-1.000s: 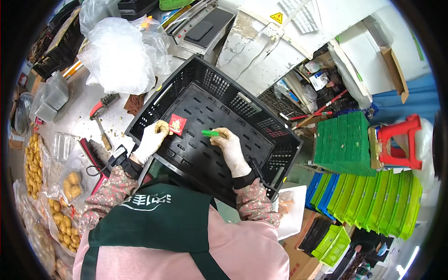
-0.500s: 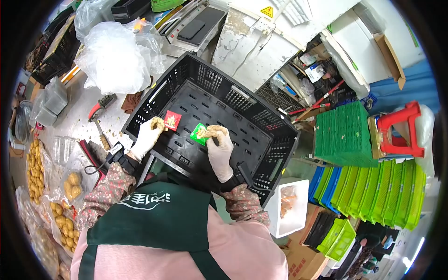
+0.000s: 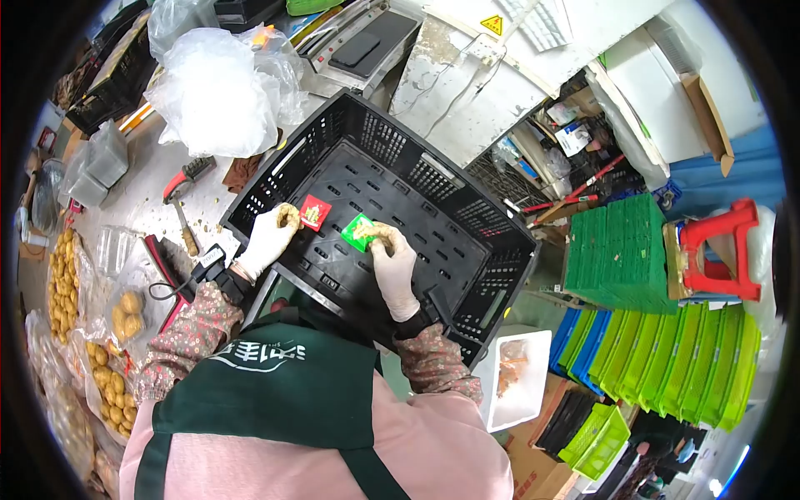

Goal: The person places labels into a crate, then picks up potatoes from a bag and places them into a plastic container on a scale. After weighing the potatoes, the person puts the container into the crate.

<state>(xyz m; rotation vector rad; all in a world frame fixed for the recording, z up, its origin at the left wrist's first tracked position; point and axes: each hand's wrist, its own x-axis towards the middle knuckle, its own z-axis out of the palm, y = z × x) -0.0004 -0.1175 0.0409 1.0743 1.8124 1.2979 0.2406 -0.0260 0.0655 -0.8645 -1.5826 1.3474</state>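
Note:
Both hands wear white gloves with stained fingertips and are over a black plastic crate. My left hand pinches the edge of a small red packet near the crate's left side. Farther right, my right hand has its fingers closed on a small green packet. The two packets are apart, both above the slotted crate floor.
Left of the crate lie a red-handled tool, plastic bags and bagged potatoes. A scale stands behind. On the right are green crates, a red stool and a white foam box.
The view has shifted slightly. The red and green packets have moved a little within the hands' grasp, and both hands still hold them.

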